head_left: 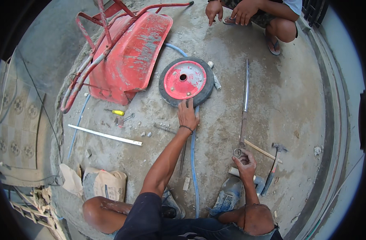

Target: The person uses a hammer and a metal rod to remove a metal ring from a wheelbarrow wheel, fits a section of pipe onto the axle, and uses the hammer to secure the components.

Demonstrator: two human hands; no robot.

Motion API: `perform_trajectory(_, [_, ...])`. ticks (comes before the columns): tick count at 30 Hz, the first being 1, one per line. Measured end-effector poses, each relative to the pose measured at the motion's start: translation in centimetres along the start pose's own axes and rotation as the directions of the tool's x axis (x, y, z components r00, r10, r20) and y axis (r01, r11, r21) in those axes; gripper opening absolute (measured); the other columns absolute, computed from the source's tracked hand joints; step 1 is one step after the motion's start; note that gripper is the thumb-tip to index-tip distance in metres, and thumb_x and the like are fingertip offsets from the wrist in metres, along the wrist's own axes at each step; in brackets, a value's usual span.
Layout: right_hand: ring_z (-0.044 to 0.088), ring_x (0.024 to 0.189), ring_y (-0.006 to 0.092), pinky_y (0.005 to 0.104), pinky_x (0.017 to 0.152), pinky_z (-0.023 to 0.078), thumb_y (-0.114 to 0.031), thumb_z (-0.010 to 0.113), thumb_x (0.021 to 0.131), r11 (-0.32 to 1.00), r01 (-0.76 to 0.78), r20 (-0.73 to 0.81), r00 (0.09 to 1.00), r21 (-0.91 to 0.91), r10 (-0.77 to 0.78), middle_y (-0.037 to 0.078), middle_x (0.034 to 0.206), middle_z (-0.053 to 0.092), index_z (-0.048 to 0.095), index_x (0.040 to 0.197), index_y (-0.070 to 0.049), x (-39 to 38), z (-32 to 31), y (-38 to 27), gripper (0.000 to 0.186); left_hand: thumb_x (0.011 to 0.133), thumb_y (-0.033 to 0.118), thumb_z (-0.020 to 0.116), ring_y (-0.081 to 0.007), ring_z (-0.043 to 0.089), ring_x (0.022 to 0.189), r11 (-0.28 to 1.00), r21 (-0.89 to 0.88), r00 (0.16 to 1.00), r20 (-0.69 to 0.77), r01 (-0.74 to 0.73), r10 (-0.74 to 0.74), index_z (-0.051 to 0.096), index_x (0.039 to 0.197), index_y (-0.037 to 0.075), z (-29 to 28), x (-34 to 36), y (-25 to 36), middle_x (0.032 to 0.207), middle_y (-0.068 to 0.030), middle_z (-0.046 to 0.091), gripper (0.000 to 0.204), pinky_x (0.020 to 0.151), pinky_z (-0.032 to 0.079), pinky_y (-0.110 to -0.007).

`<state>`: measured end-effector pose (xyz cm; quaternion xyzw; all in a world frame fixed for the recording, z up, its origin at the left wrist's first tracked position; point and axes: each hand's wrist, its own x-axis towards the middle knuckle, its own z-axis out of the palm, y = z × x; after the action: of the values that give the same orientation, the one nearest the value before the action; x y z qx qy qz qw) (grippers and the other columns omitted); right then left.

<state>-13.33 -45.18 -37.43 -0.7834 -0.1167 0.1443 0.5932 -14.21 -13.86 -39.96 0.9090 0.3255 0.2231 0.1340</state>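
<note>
A wheelbarrow wheel (197, 76) with a black tyre and a worn red-and-white rim lies flat on the concrete, the round hole at its hub facing up. My left hand (187, 115) reaches forward and grips the tyre's near edge, fingertips over the rubber. Above my right knee, my right hand (246, 164) pinches a small round metal ring (237, 152) between thumb and fingers. Just beyond that ring, a long metal bar (245, 92), shiny at its far part and rusty nearer me, lies on the ground.
An overturned red wheelbarrow (127, 60) rests at the far left. A blue hose (193, 160) runs under the wheel. Around lie a yellow-handled screwdriver (118, 113), a white strip (105, 134), a hammer (273, 168) and a paper sack (107, 184). Another person's hands (243, 12) are at the far side.
</note>
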Motion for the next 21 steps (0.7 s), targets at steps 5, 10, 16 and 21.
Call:
perform_trajectory(5, [0.062, 0.075, 0.0099, 0.0226, 0.066, 0.052, -0.006, 0.083, 0.07, 0.998, -0.06, 0.046, 0.997, 0.023, 0.059, 0.005, 0.087, 0.064, 0.062, 0.108, 0.0, -2.2, 0.6, 0.7, 0.044, 0.07, 0.025, 0.076, -0.0321, 0.046, 0.112, 0.967, 0.238, 0.952, 0.305, -0.091, 0.015, 0.04, 0.137, 0.007, 1.0, 5.0, -0.5, 0.117, -0.0133, 0.047, 0.078, 0.093, 0.035, -0.053])
perform_trajectory(10, [0.066, 0.085, 0.0161, 0.0285, 0.076, 0.057, 0.0, 0.083, 0.068, 0.923, -0.168, 0.145, 0.982, 0.346, 0.124, 0.014, 0.102, 0.064, 0.05, 0.1, 0.0, -2.8, 1.0, -0.3, 0.047, 0.065, 0.034, 0.082, -0.0322, 0.052, 0.102, 0.92, 0.295, 0.925, 0.348, -0.26, 0.15, 0.048, 0.117, 0.004, 2.9, 7.0, -3.2, 0.105, -0.0144, 0.05, 0.069, 0.082, 0.043, -0.048])
perform_trajectory(16, [0.065, 0.087, 0.0168, 0.0305, 0.078, 0.057, 0.003, 0.084, 0.066, 0.849, -0.205, 0.171, 0.976, 0.487, 0.137, 0.017, 0.099, 0.063, 0.047, 0.097, -0.001, -1.0, -1.7, -2.3, 0.048, 0.058, 0.04, 0.082, -0.0343, 0.059, 0.088, 0.904, 0.101, 0.857, 0.375, -0.416, 0.353, 0.058, 0.095, -0.001, -4.6, 9.7, -1.2, 0.092, -0.018, 0.056, 0.061, 0.073, 0.049, -0.045])
perform_trajectory(21, [0.064, 0.085, 0.0155, 0.0278, 0.079, 0.056, 0.003, 0.083, 0.067, 0.828, -0.267, 0.214, 0.96, 0.493, 0.182, 0.014, 0.095, 0.064, 0.048, 0.101, 0.0, 0.3, -1.8, -2.4, 0.049, 0.058, 0.043, 0.072, -0.0322, 0.064, 0.074, 0.971, -0.16, 0.929, 0.301, -0.176, 0.218, 0.067, 0.083, -0.007, -15.1, 10.9, 0.9, 0.078, -0.0243, 0.064, 0.056, 0.07, 0.049, -0.039])
